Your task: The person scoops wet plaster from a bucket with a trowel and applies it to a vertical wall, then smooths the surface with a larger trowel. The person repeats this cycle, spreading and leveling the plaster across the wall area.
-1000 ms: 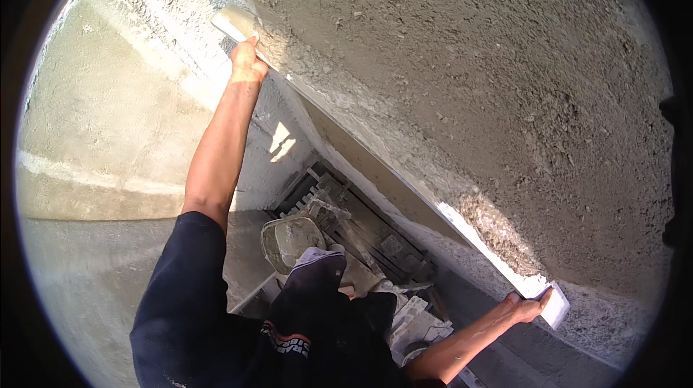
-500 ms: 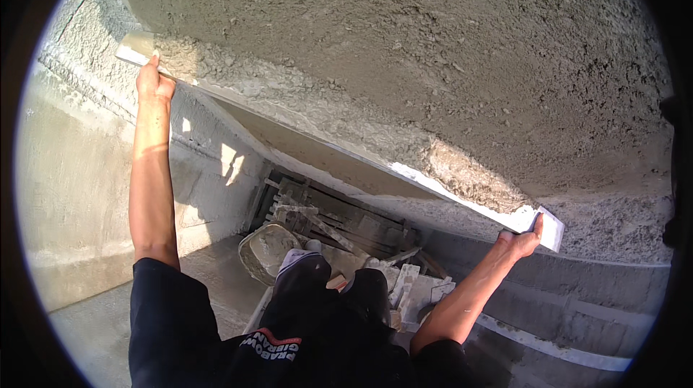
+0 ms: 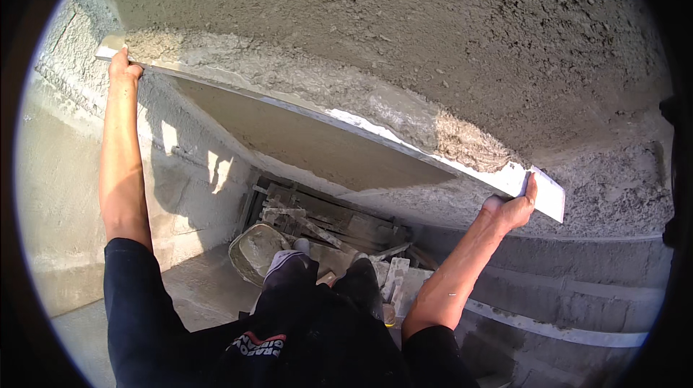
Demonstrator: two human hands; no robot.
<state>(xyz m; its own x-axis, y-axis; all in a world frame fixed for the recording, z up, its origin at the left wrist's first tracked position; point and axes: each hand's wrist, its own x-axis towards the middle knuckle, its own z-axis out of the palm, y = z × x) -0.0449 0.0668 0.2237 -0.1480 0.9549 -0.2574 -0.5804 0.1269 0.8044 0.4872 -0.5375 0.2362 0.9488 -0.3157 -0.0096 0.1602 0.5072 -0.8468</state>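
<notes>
Left hand (image 3: 124, 69) and right hand (image 3: 515, 210) clamp a long, pale, straight bar (image 3: 368, 127) at its ends, likely steadying it against rough grey plaster (image 3: 397, 41).

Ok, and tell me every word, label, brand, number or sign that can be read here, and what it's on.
Black shirt: one patch of white lettering beside a red mark; I don't copy printed words out.
Long pale bar: no lettering I can make out.
Tub: too small to tell whether it bears any.
</notes>
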